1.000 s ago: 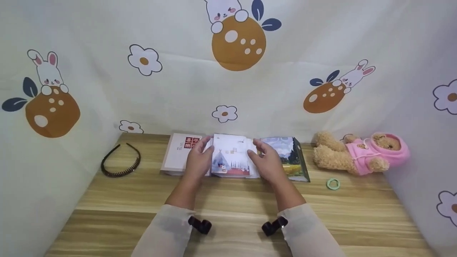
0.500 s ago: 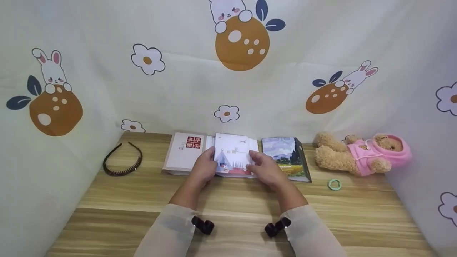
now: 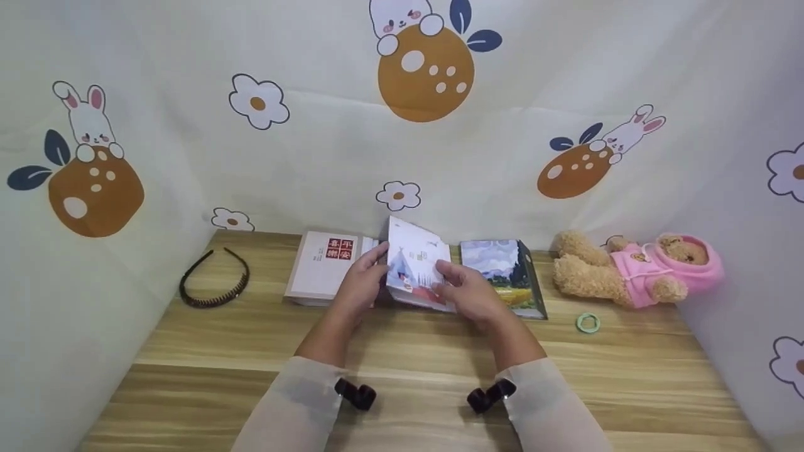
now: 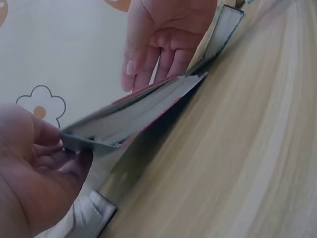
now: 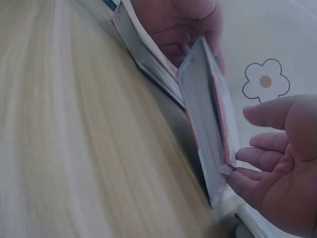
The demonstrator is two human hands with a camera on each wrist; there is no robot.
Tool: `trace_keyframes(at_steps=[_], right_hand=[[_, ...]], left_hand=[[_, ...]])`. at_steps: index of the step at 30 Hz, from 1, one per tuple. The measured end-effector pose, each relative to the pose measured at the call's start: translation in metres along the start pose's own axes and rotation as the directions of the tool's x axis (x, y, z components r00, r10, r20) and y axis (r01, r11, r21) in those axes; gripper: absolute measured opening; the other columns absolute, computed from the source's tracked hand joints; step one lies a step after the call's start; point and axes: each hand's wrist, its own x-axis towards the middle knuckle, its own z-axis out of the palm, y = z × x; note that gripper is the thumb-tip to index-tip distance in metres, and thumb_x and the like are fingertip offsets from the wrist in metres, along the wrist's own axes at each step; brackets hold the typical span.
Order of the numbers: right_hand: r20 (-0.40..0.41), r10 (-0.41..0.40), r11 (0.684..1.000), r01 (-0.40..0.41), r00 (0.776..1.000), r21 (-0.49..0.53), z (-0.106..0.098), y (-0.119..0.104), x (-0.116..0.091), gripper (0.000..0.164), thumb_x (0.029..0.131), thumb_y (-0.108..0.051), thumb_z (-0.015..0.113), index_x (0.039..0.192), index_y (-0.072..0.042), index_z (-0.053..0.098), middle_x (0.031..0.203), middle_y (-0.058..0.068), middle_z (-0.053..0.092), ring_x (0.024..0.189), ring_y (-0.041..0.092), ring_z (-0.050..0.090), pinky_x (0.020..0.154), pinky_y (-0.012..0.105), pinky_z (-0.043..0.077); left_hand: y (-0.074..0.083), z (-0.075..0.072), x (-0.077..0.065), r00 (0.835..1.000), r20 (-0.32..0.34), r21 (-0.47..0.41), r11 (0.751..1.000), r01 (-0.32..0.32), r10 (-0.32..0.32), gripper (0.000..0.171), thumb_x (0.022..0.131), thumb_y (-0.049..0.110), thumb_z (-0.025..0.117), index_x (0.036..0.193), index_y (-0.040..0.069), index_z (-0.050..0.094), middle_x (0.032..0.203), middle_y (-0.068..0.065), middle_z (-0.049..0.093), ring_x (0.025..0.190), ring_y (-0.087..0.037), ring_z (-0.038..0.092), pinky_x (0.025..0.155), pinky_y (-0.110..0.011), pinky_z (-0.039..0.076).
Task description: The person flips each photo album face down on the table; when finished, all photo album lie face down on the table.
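Observation:
A thick book [image 3: 409, 260] with a white cover and a blue tent picture is tilted, its left side raised off the table and its right side low. My left hand [image 3: 359, 282] holds the raised spine edge, thumb on one side and fingers on the other, as the left wrist view shows. At the opposite edge is my right hand [image 3: 472, 294]. In the right wrist view, that hand's fingertips [image 5: 233, 171] touch the cover's edge, while its thumb stands apart. Pages show between the slightly parted covers [image 4: 143, 106].
To the left lies a white book [image 3: 323, 270] with red characters, and a black toothed headband [image 3: 213, 300]. A landscape-covered book [image 3: 518, 295], a green ring [image 3: 588, 322] and a teddy bear [image 3: 637, 276] in pink lie to the right. Patterned cloth [image 3: 314, 157] hangs behind.
Both hands first closed in on the tent book's sides. Since then its left side has risen with my left hand, so the book now tilts down to the right.

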Motion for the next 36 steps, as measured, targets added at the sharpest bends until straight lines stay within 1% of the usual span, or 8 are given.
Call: trace_keyframes(at_steps=[3, 6, 11, 17, 22, 28, 30, 36], right_hand=[[0.026, -0.005, 0.999, 0.004, 1.0, 0.044, -0.002, -0.005, -0.003, 0.058, 0.101, -0.025, 0.074, 0.155, -0.015, 0.058, 0.164, 0.008, 0.054, 0.157, 0.033, 0.045, 0.132, 0.053, 0.034], [0.063, -0.025, 0.995, 0.019, 0.998, 0.097, -0.003, -0.012, -0.008, 0.058, 0.101, -0.029, 0.074, 0.155, -0.014, 0.058, 0.161, 0.01, 0.057, 0.153, 0.034, 0.05, 0.129, 0.054, 0.039], [0.111, -0.084, 0.97, 0.056, 0.99, 0.235, -0.002, -0.025, -0.018, 0.068, 0.103, -0.037, 0.073, 0.161, -0.013, 0.049, 0.166, 0.009, 0.051, 0.154, 0.032, 0.05, 0.125, 0.053, 0.045], [0.093, -0.152, 0.94, 0.115, 0.984, 0.322, 0.004, -0.035, -0.024, 0.074, 0.107, -0.045, 0.064, 0.17, -0.03, 0.03, 0.174, 0.008, 0.038, 0.158, 0.04, 0.042, 0.119, 0.07, 0.044], [0.084, -0.111, 0.953, 0.082, 0.99, 0.291, 0.005, -0.034, -0.022, 0.068, 0.105, -0.05, 0.064, 0.165, -0.051, 0.032, 0.175, 0.002, 0.037, 0.159, 0.046, 0.037, 0.113, 0.08, 0.042], [0.087, -0.05, 0.959, 0.024, 0.995, 0.281, 0.002, -0.029, -0.018, 0.066, 0.107, -0.042, 0.063, 0.165, -0.051, 0.032, 0.171, 0.005, 0.042, 0.152, 0.048, 0.047, 0.111, 0.079, 0.045], [0.08, -0.034, 0.958, 0.009, 0.996, 0.286, 0.001, -0.027, -0.016, 0.065, 0.107, -0.04, 0.062, 0.164, -0.051, 0.033, 0.167, 0.006, 0.046, 0.149, 0.047, 0.052, 0.112, 0.076, 0.047], [0.066, -0.009, 0.954, -0.011, 0.998, 0.301, 0.001, -0.022, -0.013, 0.065, 0.107, -0.038, 0.06, 0.164, -0.052, 0.032, 0.165, 0.007, 0.046, 0.148, 0.044, 0.053, 0.115, 0.072, 0.047]], left_hand=[[0.008, 0.004, -0.005, 0.998, 0.056, -0.092, 0.995, -0.03, 0.036, 0.054, 0.11, 0.017, 0.048, 0.164, 0.024, 0.046, 0.175, -0.007, 0.038, 0.155, -0.032, 0.047, 0.131, -0.049, 0.037], [0.014, 0.009, -0.011, 0.989, 0.11, -0.109, 0.99, -0.085, 0.097, 0.054, 0.111, 0.019, 0.048, 0.164, 0.028, 0.046, 0.176, -0.001, 0.035, 0.156, -0.033, 0.044, 0.128, -0.054, 0.04], [0.021, 0.015, -0.018, 0.961, 0.182, -0.058, 0.978, -0.203, 0.21, 0.054, 0.11, 0.017, 0.051, 0.163, 0.025, 0.047, 0.178, 0.007, 0.03, 0.166, -0.03, 0.025, 0.132, -0.056, 0.033], [0.019, 0.017, -0.022, 0.922, 0.255, 0.051, 0.948, -0.313, 0.291, 0.059, 0.108, 0.02, 0.06, 0.165, 0.015, 0.043, 0.178, 0.004, 0.03, 0.165, -0.032, 0.029, 0.133, -0.053, 0.032], [0.017, 0.016, -0.02, 0.93, 0.268, 0.069, 0.958, -0.279, 0.252, 0.066, 0.105, 0.019, 0.062, 0.167, 0.015, 0.039, 0.179, 0.001, 0.027, 0.16, -0.041, 0.037, 0.129, -0.055, 0.039], [0.014, 0.015, -0.017, 0.956, 0.272, 0.064, 0.989, -0.135, 0.113, 0.072, 0.104, 0.021, 0.059, 0.17, 0.022, 0.031, 0.177, -0.006, 0.03, 0.145, -0.032, 0.058, 0.122, -0.047, 0.05], [0.013, 0.015, -0.017, 0.951, 0.298, 0.062, 0.992, -0.106, 0.083, 0.073, 0.104, 0.023, 0.057, 0.171, 0.025, 0.028, 0.177, -0.007, 0.03, 0.143, -0.03, 0.059, 0.121, -0.047, 0.051], [0.01, 0.016, -0.017, 0.938, 0.336, 0.015, 0.995, -0.097, 0.087, 0.072, 0.106, 0.022, 0.055, 0.172, 0.024, 0.026, 0.18, -0.009, 0.024, 0.152, -0.035, 0.051, 0.122, -0.047, 0.05]])
